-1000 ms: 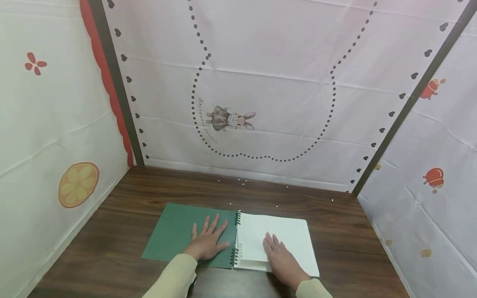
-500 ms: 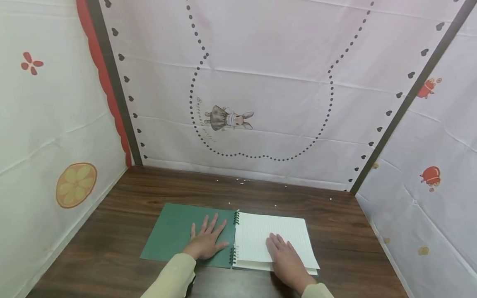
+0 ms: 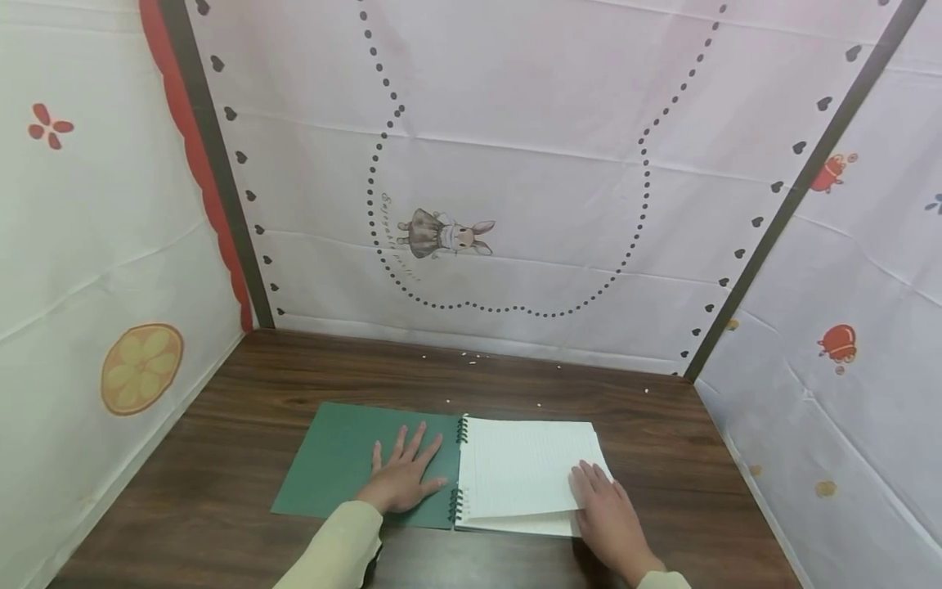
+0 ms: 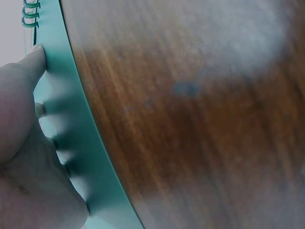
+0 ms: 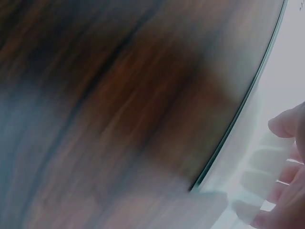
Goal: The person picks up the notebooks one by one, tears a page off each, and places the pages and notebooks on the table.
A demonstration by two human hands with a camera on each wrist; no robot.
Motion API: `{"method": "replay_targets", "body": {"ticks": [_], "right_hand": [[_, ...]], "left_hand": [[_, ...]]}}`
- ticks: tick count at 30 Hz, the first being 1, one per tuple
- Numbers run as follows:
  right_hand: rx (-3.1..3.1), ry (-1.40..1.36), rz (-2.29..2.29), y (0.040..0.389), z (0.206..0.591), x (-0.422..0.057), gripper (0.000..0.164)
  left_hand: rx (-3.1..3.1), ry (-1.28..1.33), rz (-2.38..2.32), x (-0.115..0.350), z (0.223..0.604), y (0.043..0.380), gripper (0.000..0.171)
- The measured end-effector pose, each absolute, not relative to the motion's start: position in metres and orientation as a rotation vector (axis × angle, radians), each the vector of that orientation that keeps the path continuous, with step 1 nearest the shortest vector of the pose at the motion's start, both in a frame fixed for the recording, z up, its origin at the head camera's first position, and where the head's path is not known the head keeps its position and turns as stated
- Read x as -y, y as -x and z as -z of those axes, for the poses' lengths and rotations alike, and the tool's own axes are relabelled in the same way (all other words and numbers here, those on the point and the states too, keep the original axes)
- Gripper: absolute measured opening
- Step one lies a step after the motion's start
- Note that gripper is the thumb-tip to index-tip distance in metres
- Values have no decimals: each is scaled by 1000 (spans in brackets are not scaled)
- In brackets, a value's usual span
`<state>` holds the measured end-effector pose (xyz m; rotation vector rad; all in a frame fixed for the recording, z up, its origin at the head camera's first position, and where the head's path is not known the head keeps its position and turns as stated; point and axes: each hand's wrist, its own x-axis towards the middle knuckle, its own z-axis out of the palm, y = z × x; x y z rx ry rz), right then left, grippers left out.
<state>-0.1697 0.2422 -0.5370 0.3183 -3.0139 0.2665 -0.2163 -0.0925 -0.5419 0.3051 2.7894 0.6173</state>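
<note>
A spiral notebook lies spread on the table, its green cover [image 3: 338, 458] to the left and its lined white pages [image 3: 522, 458] to the right of the coil. My left hand [image 3: 403, 481] rests flat on the cover with its fingers spread; the left wrist view shows its thumb [image 4: 34, 64] near the coil. At the pages' right side, my right hand [image 3: 611, 515] touches the top sheet, fingers extended. The sheet's near edge is raised over the pages below. In the right wrist view the thumb [image 5: 285, 123] stands apart from the fingers.
The dark wooden table [image 3: 294, 372] has several small white bits [image 3: 471, 356] scattered beyond the notebook. Printed white cloth [image 3: 530, 221] hangs at the back and along both sides.
My right hand has slid across the page to its right edge, and the top sheet's near edge has risen further. My left hand keeps its place on the cover. The view has shifted slightly.
</note>
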Motion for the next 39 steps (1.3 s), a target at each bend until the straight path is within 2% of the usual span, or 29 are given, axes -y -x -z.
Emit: {"method": "replay_targets", "body": {"ticks": [8, 13, 18, 22, 25, 39], "right_hand": [[2942, -106, -366, 173, 535, -267, 51], [2942, 143, -676, 179, 529, -279, 52], [2849, 374, -1078, 185, 527, -287, 44], [2757, 478, -1382, 189, 528, -289, 54], [2720, 500, -1510, 194, 528, -288, 60], [2815, 520, -1443, 224, 524, -277, 52]], "left_hand": [[-2802, -300, -611, 93, 543, 216, 72], [-2799, -298, -613, 93, 543, 216, 72], [-2800, -301, -620, 93, 541, 214, 72], [-2796, -299, -632, 93, 540, 213, 71], [-2796, -298, -626, 93, 539, 213, 71], [-2807, -301, -644, 93, 541, 213, 71]]}}
